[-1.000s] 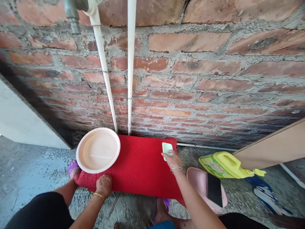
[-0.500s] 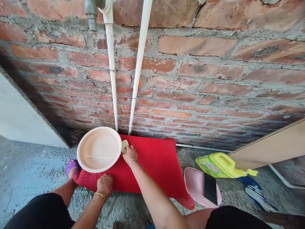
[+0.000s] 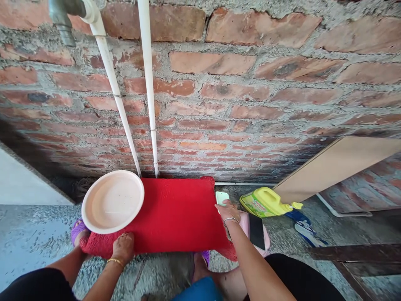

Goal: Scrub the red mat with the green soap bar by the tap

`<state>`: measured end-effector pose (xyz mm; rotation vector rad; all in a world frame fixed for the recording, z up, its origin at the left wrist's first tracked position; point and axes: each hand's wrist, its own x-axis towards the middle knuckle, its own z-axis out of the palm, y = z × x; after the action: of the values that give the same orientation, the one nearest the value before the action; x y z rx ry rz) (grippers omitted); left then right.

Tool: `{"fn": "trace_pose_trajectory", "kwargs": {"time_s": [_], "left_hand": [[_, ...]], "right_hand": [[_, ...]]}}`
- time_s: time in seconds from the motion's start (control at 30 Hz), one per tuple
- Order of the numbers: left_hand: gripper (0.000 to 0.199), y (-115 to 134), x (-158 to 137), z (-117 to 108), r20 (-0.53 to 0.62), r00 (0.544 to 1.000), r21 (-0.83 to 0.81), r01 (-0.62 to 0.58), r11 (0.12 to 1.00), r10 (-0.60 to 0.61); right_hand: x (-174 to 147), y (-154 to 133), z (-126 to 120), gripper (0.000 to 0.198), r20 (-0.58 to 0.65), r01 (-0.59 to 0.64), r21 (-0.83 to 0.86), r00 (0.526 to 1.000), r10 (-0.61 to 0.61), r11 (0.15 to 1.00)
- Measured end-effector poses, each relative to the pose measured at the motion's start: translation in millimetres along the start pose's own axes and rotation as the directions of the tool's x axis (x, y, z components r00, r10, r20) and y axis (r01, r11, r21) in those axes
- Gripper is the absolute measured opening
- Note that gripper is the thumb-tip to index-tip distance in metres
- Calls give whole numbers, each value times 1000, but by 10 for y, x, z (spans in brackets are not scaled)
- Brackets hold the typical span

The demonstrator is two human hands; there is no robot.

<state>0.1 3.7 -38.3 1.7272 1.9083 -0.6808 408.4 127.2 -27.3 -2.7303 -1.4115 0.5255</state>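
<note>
A red mat with a shaggy edge lies spread in front of me. My left hand is closed on its near edge, below a pale pink basin that sits on the mat's left end. The basin seems to hold clear water. Off the mat's right edge, my right hand grips a pale green bar of soap, its fingers partly hidden from above. Below that hand is a pink plastic piece, partly covered by the hand and by a black phone lying on it.
A yellow detergent jug lies on its side to the right, near blue and white slippers. Behind the mat rises a brick wall with two white pipes and a grey tap. A tan board leans at right.
My right hand has carried the soap from beside the basin rightward, past the mat's right edge. My left hand stays on the near edge. The view has swung right.
</note>
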Motion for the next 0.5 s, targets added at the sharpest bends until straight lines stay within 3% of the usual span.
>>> {"fn": "trace_pose_trajectory", "kwargs": {"time_s": [0.07, 0.13, 0.3, 0.5], "left_hand": [[37, 6, -2, 6, -5, 1000, -3, 4, 1000, -4], [39, 9, -10, 3, -12, 1000, -20, 0, 1000, 0], [44, -3, -26, -22, -18, 1000, -68, 6, 998, -7], [46, -36, -23, -31, -24, 1000, -102, 2, 995, -5]], "right_hand": [[-62, 8, -30, 43, -11, -41, 28, 999, 41, 999], [-219, -164, 15, 41, -14, 11, 71, 1000, -10, 997], [-922, -1048, 411, 35, 64, 234, 210, 966, -252, 949], [-1662, -1973, 951, 36, 192, 450, 195, 854, -484, 872]]}}
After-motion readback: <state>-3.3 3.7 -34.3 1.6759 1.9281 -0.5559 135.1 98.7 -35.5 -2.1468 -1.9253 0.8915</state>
